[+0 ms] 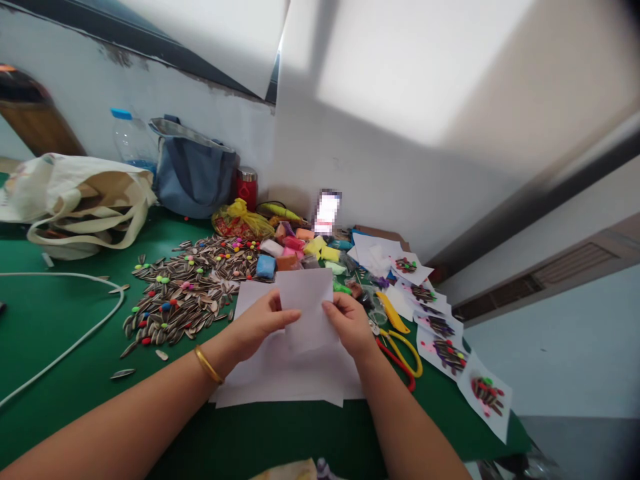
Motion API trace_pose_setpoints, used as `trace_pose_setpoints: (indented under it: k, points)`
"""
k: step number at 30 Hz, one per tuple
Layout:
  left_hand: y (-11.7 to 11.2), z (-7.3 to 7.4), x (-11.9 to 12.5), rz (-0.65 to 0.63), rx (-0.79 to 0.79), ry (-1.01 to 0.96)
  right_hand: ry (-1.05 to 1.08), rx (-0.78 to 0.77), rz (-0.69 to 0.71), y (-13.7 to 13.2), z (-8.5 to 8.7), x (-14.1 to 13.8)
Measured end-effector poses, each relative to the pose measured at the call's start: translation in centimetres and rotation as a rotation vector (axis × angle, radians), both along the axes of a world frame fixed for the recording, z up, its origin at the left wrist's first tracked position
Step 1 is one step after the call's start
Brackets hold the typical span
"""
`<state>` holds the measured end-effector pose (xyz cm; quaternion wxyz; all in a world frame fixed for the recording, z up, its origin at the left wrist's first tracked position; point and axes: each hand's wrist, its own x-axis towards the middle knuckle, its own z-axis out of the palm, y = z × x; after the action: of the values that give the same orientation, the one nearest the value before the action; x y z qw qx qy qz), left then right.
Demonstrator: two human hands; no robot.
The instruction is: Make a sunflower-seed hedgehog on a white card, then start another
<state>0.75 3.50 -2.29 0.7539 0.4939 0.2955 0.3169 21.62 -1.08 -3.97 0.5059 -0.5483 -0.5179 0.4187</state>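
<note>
Both hands hold one small sheet of white paper (307, 303) just above a stack of white sheets (295, 377) on the green table (60, 320). My left hand (260, 323) pinches the sheet's left edge; a gold bangle circles that wrist. My right hand (350, 323) pinches the right edge with fingers curled. A heap of striped sunflower seeds (185, 293) dotted with coloured clay balls lies just left of the paper.
Coloured clay blocks (295, 253) lie behind the paper. Scissors with yellow and red handles (400, 350) lie by my right wrist. Finished seed pictures on paper (450, 340) line the table's right edge. A canvas bag (75, 200), blue bag (193, 173), bottle and white cable (75, 313) sit at the left.
</note>
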Motion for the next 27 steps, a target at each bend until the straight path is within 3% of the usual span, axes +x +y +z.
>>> trace_pose_setpoints:
  k: [5, 14, 19, 24, 27]
  points:
    - [-0.1, -0.2, 0.1, 0.106, -0.032, 0.059, -0.065, 0.056, 0.016, -0.1, 0.0, -0.9]
    - [1.3, -0.4, -0.4, 0.251, 0.103, 0.22, -0.03, 0.046, -0.059, 0.5, -0.9, -0.1]
    - [1.1, 0.1, -0.4, 0.251, 0.122, 0.211, 0.02, 0.016, -0.078, 0.5, -0.5, -0.1]
    - [1.0, 0.1, -0.4, 0.174, 0.12, 0.079, 0.071, -0.045, -0.017, 0.2, -0.2, -0.4]
    - [1.0, -0.2, -0.5, 0.254, 0.115, 0.097, 0.091, -0.072, 0.017, 0.2, -0.2, -0.6]
